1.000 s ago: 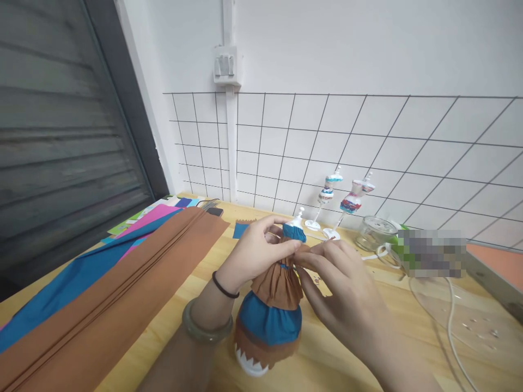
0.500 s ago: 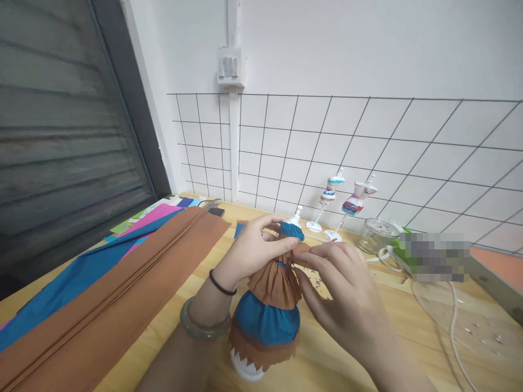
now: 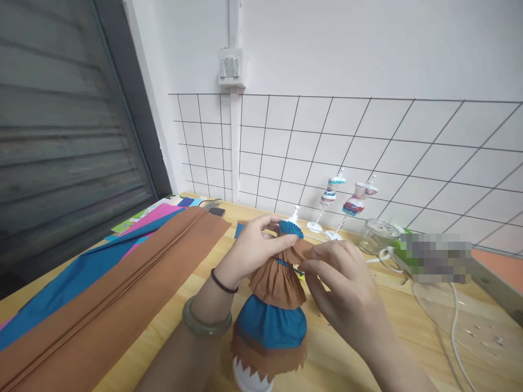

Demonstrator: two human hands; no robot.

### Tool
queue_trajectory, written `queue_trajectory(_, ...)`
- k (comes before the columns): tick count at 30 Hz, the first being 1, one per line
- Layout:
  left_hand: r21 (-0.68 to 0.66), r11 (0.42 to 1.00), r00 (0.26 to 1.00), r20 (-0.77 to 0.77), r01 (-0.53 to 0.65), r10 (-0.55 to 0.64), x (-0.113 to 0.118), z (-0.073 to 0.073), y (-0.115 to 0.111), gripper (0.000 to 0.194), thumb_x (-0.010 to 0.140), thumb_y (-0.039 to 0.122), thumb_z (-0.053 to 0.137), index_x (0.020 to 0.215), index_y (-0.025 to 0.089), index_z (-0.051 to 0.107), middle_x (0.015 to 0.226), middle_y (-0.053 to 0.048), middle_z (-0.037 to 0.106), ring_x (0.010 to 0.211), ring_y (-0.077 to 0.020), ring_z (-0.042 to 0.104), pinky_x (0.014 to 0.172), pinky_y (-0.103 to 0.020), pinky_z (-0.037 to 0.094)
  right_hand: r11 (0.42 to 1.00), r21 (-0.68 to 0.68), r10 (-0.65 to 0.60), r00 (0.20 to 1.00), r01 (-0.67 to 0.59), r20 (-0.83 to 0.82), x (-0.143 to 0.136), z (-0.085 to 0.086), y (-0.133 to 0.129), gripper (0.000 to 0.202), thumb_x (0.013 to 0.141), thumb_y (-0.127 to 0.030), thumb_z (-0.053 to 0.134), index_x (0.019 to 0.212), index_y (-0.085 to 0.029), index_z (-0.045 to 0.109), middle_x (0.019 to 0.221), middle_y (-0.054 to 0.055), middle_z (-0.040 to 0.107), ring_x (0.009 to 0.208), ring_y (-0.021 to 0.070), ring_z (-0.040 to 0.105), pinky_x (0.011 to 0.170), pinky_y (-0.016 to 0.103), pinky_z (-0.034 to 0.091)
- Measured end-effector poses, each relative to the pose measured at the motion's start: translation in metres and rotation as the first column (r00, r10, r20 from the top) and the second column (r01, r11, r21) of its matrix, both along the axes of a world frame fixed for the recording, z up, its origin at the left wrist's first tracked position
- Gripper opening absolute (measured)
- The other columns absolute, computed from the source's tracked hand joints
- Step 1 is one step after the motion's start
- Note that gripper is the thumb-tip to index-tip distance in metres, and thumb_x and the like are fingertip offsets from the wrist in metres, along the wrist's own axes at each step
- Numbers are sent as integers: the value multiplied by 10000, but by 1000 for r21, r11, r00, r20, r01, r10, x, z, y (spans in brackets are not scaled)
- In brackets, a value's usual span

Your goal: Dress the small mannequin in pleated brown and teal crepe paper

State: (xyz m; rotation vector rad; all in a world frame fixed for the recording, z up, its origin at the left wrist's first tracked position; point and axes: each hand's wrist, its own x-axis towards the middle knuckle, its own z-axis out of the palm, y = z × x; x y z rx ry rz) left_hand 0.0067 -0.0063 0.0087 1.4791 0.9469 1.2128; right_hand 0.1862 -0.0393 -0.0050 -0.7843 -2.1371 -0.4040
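Background, my view: two small painted mannequins (image 3: 353, 206) by wall grid (image 3: 310, 136), glass jar (image 3: 378, 235) right of them, white cable (image 3: 454, 326) on counter (image 3: 359, 370), switch box (image 3: 231, 68) above, dark shutter (image 3: 61, 109) left.

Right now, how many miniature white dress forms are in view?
3: one form in gathered blue and brown material, between left hand and right hand; a colour-streaked form behind, near the gridded wall; another streaked form to its right.

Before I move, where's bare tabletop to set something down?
Bare wood shows between the dressed mini mannequin and right forearm, and between that forearm and the white cable. A narrower strip runs between the brown fabric and left forearm. Crowded at back right: two small dress forms, glass jar.
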Motion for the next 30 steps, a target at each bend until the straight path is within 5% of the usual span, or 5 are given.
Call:
queue_trajectory(15, -6, 1000, 999, 38, 4, -3, 2, 2, 1, 330, 740, 268, 703, 1032, 144, 612, 982, -73, 666, 851, -157, 619, 782, -304, 487, 992, 106, 58, 995, -67, 81, -4, 0, -2, 177, 827, -52, 542, 926, -186, 603, 712, 36, 572, 666, 167, 422, 611, 327, 338)
queue_trajectory(20, -18, 1000, 995, 93, 24, -22, -2, 0, 3, 359, 730, 263, 716, 1047, 131, 613, 1035, -97, 664, 945, -185, 616, 861, -329, 470, 986, -66, 144, 981, -153, -131, -1, 9, -9, 146, 835, -109, 569, 947, -191, 612, 762, 46, 567, 727, 175, 507, 643, 328, 413)
queue_trajectory(23, 15, 992, 987, 101, 122, -123, -2, -1, 2, 351, 728, 263, 719, 1045, 147, 622, 1027, -83, 676, 928, -178, 627, 844, -315, 477, 963, -258, -17, 938, -77, -347, 5, 15, -9, 68, 875, -218, 545, 886, -212, 612, 835, 53, 627, 787, 185, 576, 637, 301, 453)
queue_trajectory(27, 48, 973, 970, 83, 225, -229, -2, -4, 3, 400, 715, 267, 735, 1088, 175, 623, 1048, -74, 674, 913, -174, 628, 813, -299, 481, 698, -707, -231, 901, -109, -367, 11, 19, -4, 290, 877, -475, 500, 822, -218, 622, 776, 24, 633, 616, 147, 565, 451, 237, 417)
queue_trajectory(30, 82, 959, 958, 76, 271, -277, -3, -8, 5, 421, 712, 268, 741, 1106, 177, 623, 1028, -76, 680, 897, -172, 625, 780, -284, 487, 510, -823, -204, 894, -250, -399, 10, 18, -4, 373, 841, -539, 526, 717, -194, 595, 684, 5, 571, 595, 125, 540, 469, 215, 436)
